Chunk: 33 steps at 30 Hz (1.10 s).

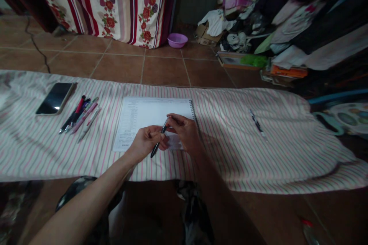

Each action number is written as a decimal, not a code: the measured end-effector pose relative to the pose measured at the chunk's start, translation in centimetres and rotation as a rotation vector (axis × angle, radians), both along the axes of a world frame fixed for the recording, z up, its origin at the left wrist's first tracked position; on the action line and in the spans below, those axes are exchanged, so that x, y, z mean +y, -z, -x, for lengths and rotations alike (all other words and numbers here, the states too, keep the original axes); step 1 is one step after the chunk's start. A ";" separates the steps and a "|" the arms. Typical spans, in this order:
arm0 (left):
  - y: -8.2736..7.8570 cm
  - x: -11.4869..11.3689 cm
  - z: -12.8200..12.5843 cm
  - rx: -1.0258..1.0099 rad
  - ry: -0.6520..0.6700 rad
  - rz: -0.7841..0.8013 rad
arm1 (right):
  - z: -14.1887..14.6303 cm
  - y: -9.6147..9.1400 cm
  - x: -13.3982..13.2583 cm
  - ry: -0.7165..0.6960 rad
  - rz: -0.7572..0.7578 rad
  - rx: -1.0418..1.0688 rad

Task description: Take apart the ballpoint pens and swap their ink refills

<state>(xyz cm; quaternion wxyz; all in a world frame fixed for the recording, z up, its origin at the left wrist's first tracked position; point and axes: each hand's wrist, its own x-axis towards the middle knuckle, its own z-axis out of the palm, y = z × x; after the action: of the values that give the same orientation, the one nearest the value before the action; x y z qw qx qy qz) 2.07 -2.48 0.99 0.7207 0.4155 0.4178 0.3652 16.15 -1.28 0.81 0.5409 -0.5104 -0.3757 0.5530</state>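
A dark pen (pixel 158 143) is gripped by both my hands over a white spiral-bound sheet (pixel 146 116) that lies on a striped cloth (pixel 230 130). My left hand (pixel 146 142) curls round the pen's lower half. My right hand (pixel 184 130) pinches its upper end. Several pens (pixel 80 116) lie in a bunch to the left of the sheet, with a dark phone (pixel 55 98) beyond them. One more pen (pixel 256 123) lies alone on the cloth to the right.
Brown tiled floor stretches behind the cloth. A floral hanging cloth (pixel 115 4) and a purple bowl (pixel 177 40) stand at the back. Piled clothes and boxes (pixel 258 19) fill the back right. A red-capped item (pixel 309 229) lies on the floor near right.
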 end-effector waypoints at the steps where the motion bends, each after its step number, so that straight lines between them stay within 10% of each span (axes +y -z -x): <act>1: 0.0 0.0 0.1 -0.006 0.001 0.004 | 0.1 0.0 0.0 -0.004 -0.004 -0.013; 33: -0.5 0.8 -0.1 -0.164 -0.022 0.134 | 0.6 -0.5 0.7 0.016 -0.101 -0.225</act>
<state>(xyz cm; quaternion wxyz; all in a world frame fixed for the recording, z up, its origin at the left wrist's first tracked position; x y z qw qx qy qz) 2.18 -1.67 1.53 0.7745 0.3305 0.3856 0.3771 15.52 -0.54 1.32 0.5247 -0.5442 -0.4574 0.4683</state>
